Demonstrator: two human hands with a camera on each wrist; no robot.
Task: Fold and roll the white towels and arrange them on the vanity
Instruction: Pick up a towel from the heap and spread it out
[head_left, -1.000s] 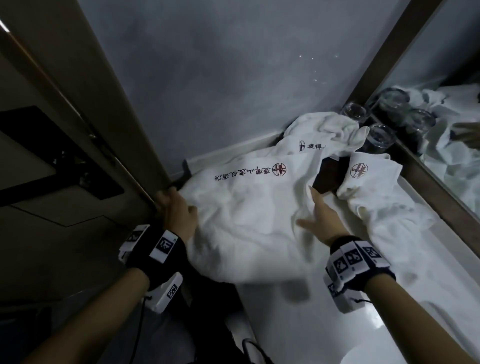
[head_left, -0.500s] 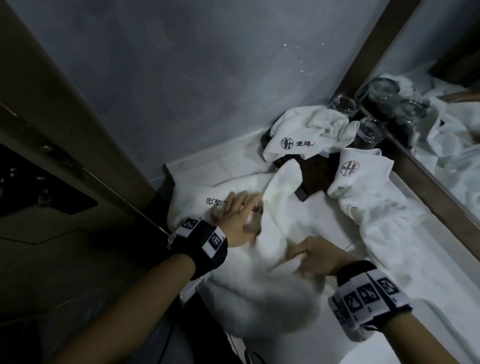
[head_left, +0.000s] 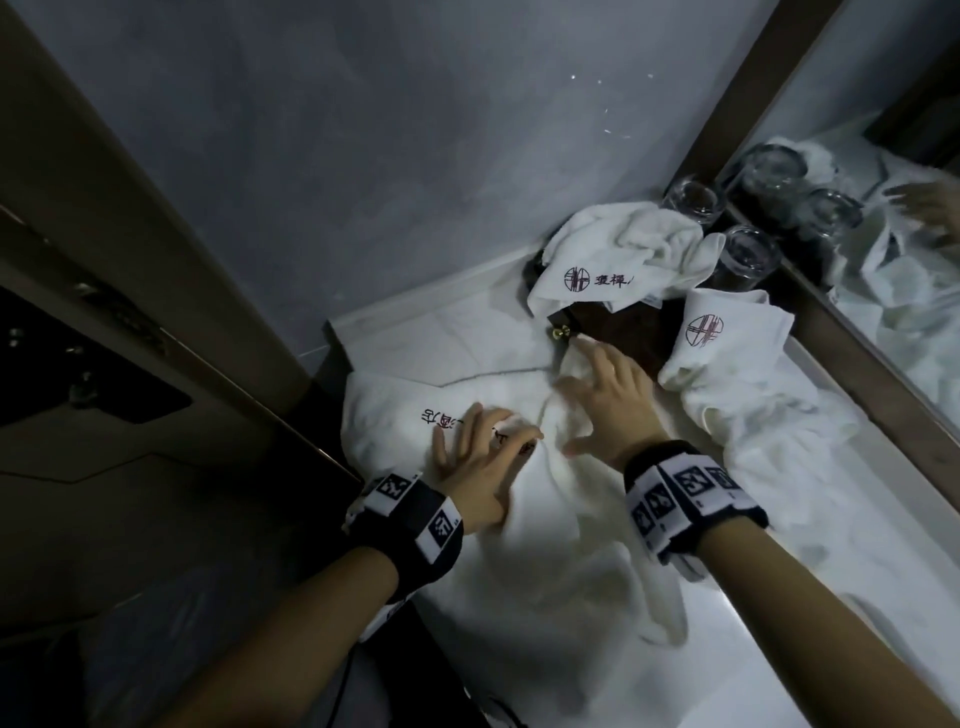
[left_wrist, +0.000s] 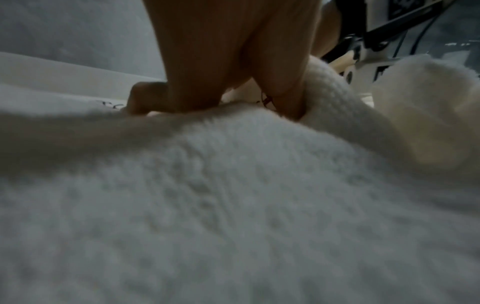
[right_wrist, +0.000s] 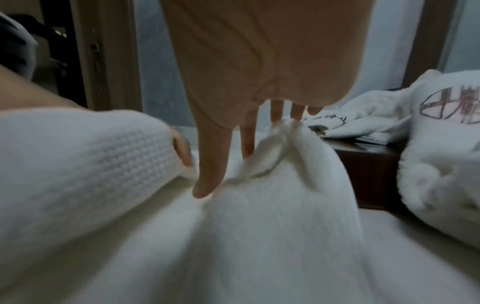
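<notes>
A large white towel (head_left: 545, 545) with red lettering lies rumpled on the white vanity top (head_left: 831, 623). My left hand (head_left: 483, 447) lies on it over the lettering, fingers spread and pressing down; the left wrist view shows the fingertips (left_wrist: 288, 102) sunk into the towel (left_wrist: 233, 205). My right hand (head_left: 605, 400) rests flat on a raised fold further back, fingers straight and pointing at a dark box. In the right wrist view its fingers (right_wrist: 207, 181) touch the towel (right_wrist: 272, 226) without holding it.
A crumpled towel (head_left: 623, 254) sits on the dark wooden box (head_left: 618, 332) in the back corner. Another loose towel (head_left: 737, 384) lies to the right along the mirror (head_left: 883, 260). Two glasses (head_left: 748, 260) stand by the mirror. A door frame (head_left: 130, 218) borders the left.
The spread towel has been gathered into folds. My right hand let go of the fold it gripped near the front and moved forward to lie flat. My left hand stays on the lettering.
</notes>
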